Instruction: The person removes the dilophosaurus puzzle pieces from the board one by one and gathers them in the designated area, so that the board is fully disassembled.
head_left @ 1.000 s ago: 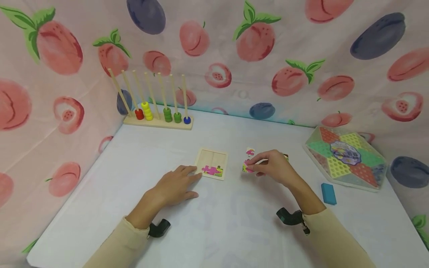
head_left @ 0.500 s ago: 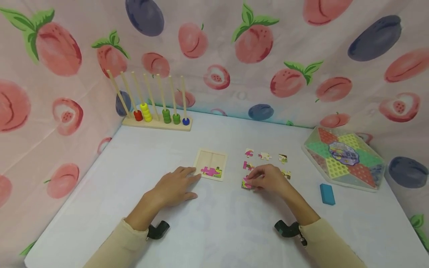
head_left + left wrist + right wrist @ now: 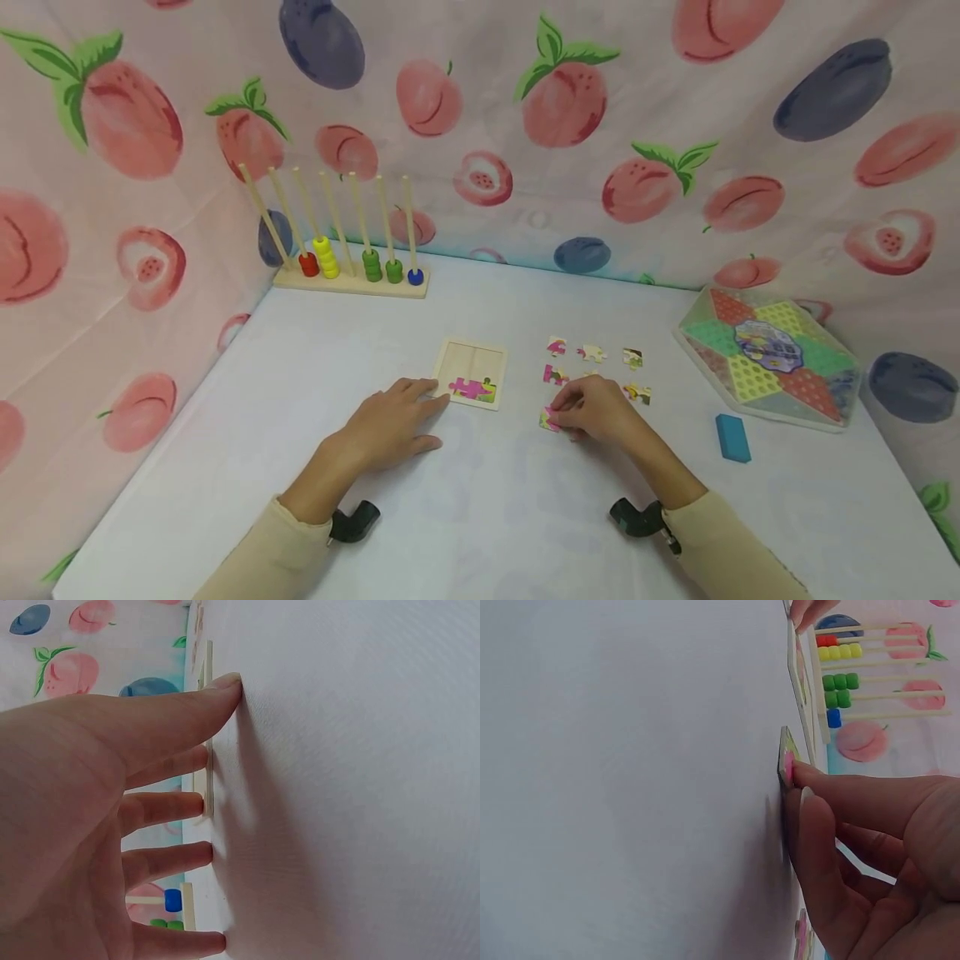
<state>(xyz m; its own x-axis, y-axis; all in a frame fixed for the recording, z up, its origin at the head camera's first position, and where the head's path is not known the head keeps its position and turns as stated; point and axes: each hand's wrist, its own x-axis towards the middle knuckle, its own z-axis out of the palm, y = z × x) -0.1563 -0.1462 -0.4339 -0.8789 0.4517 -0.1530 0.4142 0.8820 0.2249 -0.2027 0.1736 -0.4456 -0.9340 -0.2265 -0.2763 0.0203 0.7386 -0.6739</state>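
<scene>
My right hand (image 3: 600, 408) pinches a pink and green jigsaw puzzle piece (image 3: 549, 419) between thumb and fingertips, low over the table. From the right wrist, the piece (image 3: 787, 756) appears tilted on edge, close to the white surface. My left hand (image 3: 393, 421) lies with straight, spread fingers, its fingertips at the near left corner of a wooden puzzle tray (image 3: 456, 360). Joined pink and green pieces (image 3: 472, 388) fill the near part of that tray. In the left wrist view, the fingertips of this hand (image 3: 82, 787) reach the tray's edge and the table.
Several loose puzzle pieces (image 3: 591, 353) lie in rows right of the tray, partly behind my right hand. A wooden bead counting rack (image 3: 352, 283) stands at the back left. At the right are a blue block (image 3: 732, 438) and a colourful hexagonal box (image 3: 768, 350).
My right hand has moved toward me with a puzzle piece, uncovering several loose pieces behind it. The left hand has stayed at the tray's corner.
</scene>
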